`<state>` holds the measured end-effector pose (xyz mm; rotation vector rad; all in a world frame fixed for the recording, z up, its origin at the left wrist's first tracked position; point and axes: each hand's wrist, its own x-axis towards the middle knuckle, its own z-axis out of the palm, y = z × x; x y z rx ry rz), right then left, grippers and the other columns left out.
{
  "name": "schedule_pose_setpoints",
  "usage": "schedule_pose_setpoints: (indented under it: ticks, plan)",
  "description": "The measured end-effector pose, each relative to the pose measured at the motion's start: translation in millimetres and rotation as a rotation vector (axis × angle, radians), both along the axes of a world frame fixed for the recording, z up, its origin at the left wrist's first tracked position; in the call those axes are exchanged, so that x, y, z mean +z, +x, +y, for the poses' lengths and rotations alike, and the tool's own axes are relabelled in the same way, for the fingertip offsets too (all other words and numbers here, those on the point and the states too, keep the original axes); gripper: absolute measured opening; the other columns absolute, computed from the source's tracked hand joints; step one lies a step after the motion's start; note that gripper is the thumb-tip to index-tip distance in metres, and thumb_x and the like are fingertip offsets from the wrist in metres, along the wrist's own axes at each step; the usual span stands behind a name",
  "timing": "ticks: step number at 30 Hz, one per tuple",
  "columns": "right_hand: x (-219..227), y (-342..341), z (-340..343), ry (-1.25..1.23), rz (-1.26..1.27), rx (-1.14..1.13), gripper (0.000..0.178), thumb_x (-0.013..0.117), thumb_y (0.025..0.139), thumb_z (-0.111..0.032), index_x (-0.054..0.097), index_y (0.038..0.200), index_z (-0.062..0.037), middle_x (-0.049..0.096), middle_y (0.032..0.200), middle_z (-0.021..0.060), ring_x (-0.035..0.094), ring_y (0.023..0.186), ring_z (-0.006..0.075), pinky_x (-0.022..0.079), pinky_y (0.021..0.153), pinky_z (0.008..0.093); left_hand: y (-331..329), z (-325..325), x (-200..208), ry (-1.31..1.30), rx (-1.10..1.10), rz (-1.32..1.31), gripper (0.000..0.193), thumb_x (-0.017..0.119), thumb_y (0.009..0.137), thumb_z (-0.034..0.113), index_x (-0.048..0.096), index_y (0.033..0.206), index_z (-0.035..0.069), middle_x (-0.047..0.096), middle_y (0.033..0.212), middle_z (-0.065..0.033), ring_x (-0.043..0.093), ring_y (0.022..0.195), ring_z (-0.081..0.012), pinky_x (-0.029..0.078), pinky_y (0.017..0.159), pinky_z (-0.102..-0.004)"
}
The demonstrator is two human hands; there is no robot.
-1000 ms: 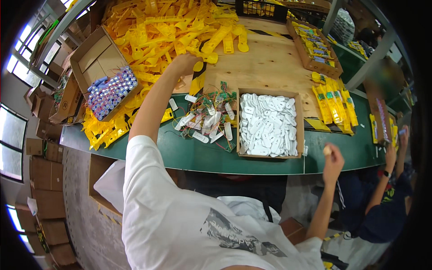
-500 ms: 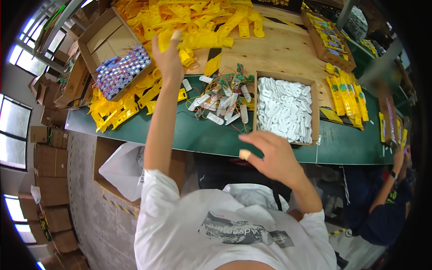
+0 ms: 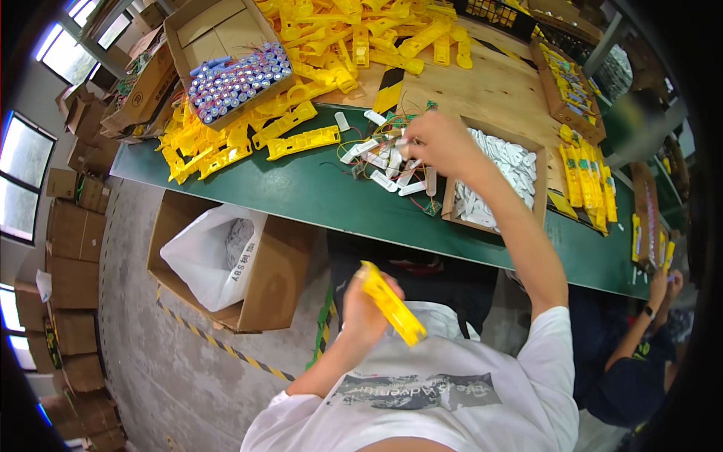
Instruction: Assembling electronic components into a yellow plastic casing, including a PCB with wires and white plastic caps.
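My left hand (image 3: 363, 310) is closed around a long yellow plastic casing (image 3: 395, 309), held low in front of my shirt with its hollow side partly showing. At the table, my right hand (image 3: 448, 145) reaches into a tangled heap of white plastic pieces (image 3: 384, 179) with thin wires and small green circuit boards. Its fingertips are pinched together at the top of the heap; what they grip is hidden. Beneath my right wrist stands an open carton of white flat oval pieces (image 3: 489, 202). Two single yellow casings (image 3: 305, 143) lie left of the heap.
A large pile of yellow casings (image 3: 361, 38) covers the far table. An open carton (image 3: 203, 34) with battery cells (image 3: 239, 81) rests at left. Filled casings (image 3: 584, 177) lie at right. A lined carton (image 3: 279, 275) stands below the table. A co-worker's hands (image 3: 663, 286) work far right.
My left hand has come back from the far pile to my chest with the yellow casing. My right hand has moved forward onto the wired heap. The view has shifted.
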<state>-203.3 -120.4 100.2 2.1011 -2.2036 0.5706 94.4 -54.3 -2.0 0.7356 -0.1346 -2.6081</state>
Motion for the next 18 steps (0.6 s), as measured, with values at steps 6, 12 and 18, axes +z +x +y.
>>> schedule_pose_setpoints:
  ticks: [6,12,18]
  plan:
    - [71,-37,31,-0.798,-0.729,-0.313,0.02,0.059,0.093,-0.018,0.062,0.102,-0.0015,0.071,0.095,0.0087,0.065,0.076,0.0132,0.048,0.067,0.0268,-5,69,8,-0.02,-0.723,-0.031,0.025,0.061,0.093,0.027,0.053,0.106,0.008,0.061,0.09,-0.0074,0.063,0.084,-0.0214,0.054,0.08,-0.0376]
    - [91,-46,54,-0.924,-1.213,-0.141,0.024,0.058,0.095,-0.015,0.055,0.115,-0.0021,0.071,0.097,0.0112,0.067,0.067,0.0132,0.051,0.061,0.0247,-25,42,20,-0.351,-0.52,-0.093,0.033,0.064,0.088,0.013,0.046,0.116,0.009,0.059,0.088,-0.0071,0.064,0.078,-0.0209,0.056,0.072,-0.0387]
    - [65,25,103,-0.716,-1.129,-0.07,0.023,0.062,0.089,-0.003,0.064,0.111,0.0025,0.069,0.091,0.0088,0.065,0.073,0.0118,0.054,0.071,0.0248,-63,-26,52,-0.374,0.059,0.094,0.028,0.054,0.094,0.02,0.049,0.118,0.006,0.058,0.097,-0.0093,0.058,0.092,-0.0258,0.048,0.084,-0.0391]
